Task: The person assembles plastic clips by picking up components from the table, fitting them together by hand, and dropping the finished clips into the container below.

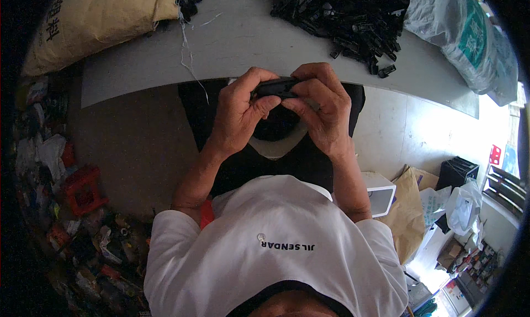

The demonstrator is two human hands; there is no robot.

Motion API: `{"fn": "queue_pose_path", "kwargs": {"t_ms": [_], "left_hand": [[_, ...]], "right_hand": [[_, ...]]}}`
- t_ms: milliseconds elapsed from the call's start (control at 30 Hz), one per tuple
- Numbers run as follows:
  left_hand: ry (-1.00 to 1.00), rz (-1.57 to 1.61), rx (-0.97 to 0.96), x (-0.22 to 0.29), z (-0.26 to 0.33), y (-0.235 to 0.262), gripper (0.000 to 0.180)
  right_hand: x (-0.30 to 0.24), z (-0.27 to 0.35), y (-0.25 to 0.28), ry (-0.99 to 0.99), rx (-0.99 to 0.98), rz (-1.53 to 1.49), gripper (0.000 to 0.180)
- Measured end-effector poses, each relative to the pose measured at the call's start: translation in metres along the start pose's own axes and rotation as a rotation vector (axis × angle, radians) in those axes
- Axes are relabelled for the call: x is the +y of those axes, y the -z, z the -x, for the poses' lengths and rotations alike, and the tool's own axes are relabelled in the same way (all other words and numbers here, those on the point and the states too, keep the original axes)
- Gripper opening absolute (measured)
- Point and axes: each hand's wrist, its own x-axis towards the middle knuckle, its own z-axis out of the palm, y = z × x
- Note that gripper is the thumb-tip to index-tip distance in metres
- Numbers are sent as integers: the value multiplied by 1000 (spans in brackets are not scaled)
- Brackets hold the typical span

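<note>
Between my two hands, just off the table's near edge, is a small black plastic part (276, 87), long and narrow. My left hand (243, 104) pinches its left end with thumb and fingers. At the other end, my right hand (326, 104) grips it the same way, with the thumb below and the bent fingers above. The fingers cover both ends of the part. Beyond my hands, to the right, a heap of similar small black plastic pieces (353, 19) lies on the grey table (232, 46). A single black piece (387, 71) sits at the heap's near edge.
A brown woven sack (105, 24) lies at the table's far left, a loose white thread (190, 63) beside it. Clear plastic bags (458, 35) stand at the far right. Mixed scrap with a red crate (83, 190) covers the left floor. A white box (380, 193) is near my right elbow.
</note>
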Motion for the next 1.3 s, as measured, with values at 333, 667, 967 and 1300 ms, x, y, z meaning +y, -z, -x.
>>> {"fn": "queue_pose_path", "kwargs": {"t_ms": [333, 667, 967, 1300], "left_hand": [[24, 39, -10, -5, 4, 6, 25], [-326, -307, 92, -18, 7, 7, 28], [-195, -394, -137, -21, 9, 16, 32], [-421, -797, 111, -63, -140, 15, 31]], "right_hand": [[-6, -4, -2, 1, -74, 72, 34], [-2, -2, -6, 86, -204, 171, 36], [16, -15, 14, -67, -545, 102, 20], [59, -88, -20, 68, 61, 872, 19]]}}
